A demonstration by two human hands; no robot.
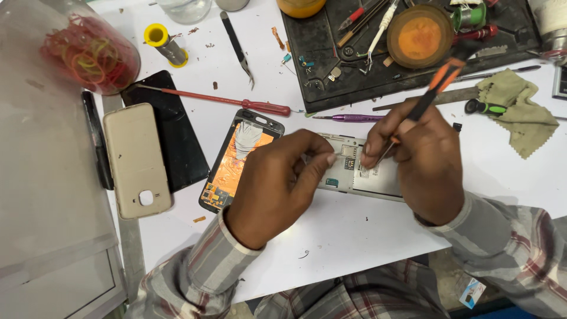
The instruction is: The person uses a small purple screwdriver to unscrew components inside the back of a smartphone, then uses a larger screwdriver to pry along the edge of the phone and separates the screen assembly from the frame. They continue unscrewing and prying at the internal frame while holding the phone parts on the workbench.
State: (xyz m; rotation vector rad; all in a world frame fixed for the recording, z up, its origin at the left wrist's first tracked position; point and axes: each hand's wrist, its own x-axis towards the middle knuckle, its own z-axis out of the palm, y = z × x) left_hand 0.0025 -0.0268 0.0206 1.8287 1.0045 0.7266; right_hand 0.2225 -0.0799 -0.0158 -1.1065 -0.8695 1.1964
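Grey-and-red plaid sleeves are framing the near edge of the white worktable (354,236). Left hand (277,183) is bracing the silver-grey phone mid-frame with exposed circuit parts (360,174); thumb and forefinger are pressed together, pinching its left end. Right hand (422,156) is curling closed around the orange-and-black handled screwdriver (434,88), fingers bunched tight near the shaft, tip bearing down on the frame's upper middle.

Mid-frame is lying flat at table centre, between both hands, long axis running left to right, slightly lower toward the right; open inner face pointing up at the camera.

Judged risks: tip is sitting close to small board components, so a slip under pressure could be gouging them; the one-ended pinch could be letting the frame pivot.

Just left, touching nothing, the detached display panel with orange copper backing (239,162) is lying tilted. Further left, gold-coloured plastic back cover (136,159) is resting on a black glass panel (171,136). Beyond, red-handled screwdriver (230,101), then black tool tray (413,65) at the far edge.
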